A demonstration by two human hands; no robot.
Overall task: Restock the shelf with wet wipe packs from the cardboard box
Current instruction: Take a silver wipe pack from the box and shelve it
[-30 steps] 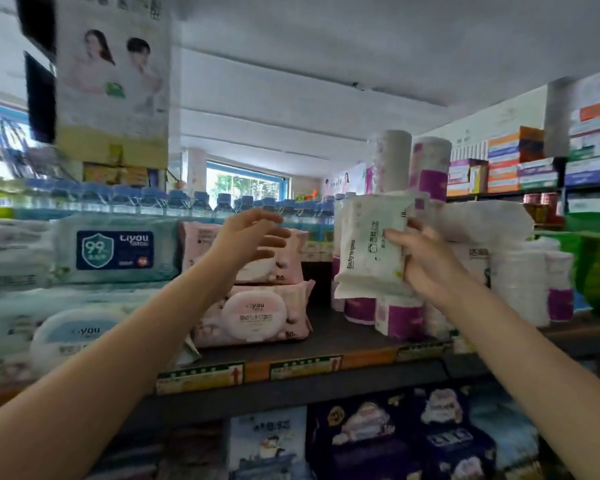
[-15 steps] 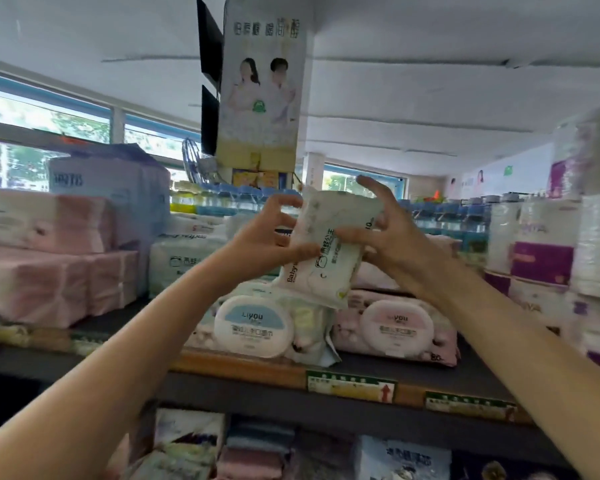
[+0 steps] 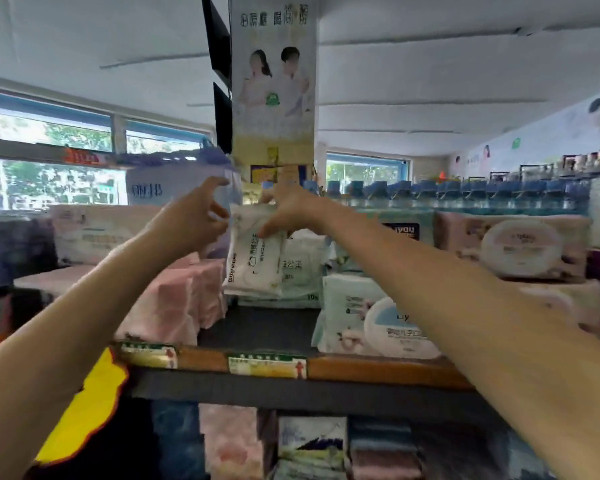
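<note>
Both hands reach up high over the shelf (image 3: 257,327). Right hand (image 3: 293,209) pinches the top of a white wet wipe pack (image 3: 253,254) with its thumb and fingers, and the pack hangs down, standing tall. Left hand (image 3: 191,220) is just beside the pack with loose, bent fingers, gripping nothing. Behind the pack stand more white packs (image 3: 302,268). Under the left arm lie pink packs (image 3: 184,299). Under the right arm sits a pack with a round lid (image 3: 388,323).
</note>
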